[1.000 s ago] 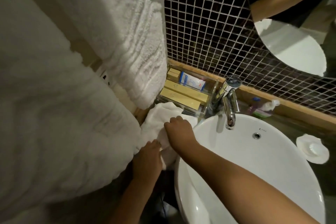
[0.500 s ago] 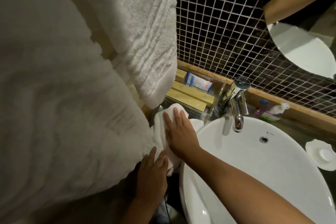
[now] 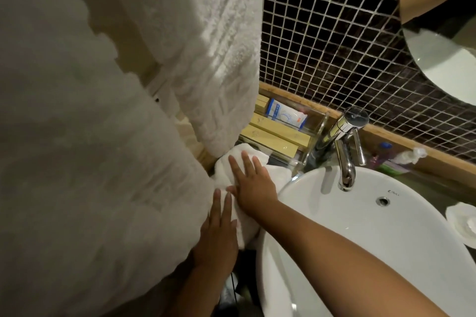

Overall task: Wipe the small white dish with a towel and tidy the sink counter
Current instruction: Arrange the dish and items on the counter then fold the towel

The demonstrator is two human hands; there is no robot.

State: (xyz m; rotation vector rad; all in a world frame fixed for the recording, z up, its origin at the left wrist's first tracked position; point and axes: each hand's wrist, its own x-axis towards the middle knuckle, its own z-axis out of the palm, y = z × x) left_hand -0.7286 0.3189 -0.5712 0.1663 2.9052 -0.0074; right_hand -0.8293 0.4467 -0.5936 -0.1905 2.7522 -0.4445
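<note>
at the bench's left edge, both hands, left hand point(image 3: 217, 233) and right hand point(image 3: 253, 185), press the towel point(image 3: 224, 170) flat, fingers spread; tidying step, the dish point(image 3: 462, 224) likely next.

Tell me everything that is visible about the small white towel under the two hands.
The small white towel looks like soft terry cloth, folded or bunched into a thick pad. It lies on the counter left of the white basin, in front of the clear tray of boxes, and below the big hanging towels. The right hand lies flat on it, fingers spread; the left hand presses its near end. Its underside is hidden.
</note>
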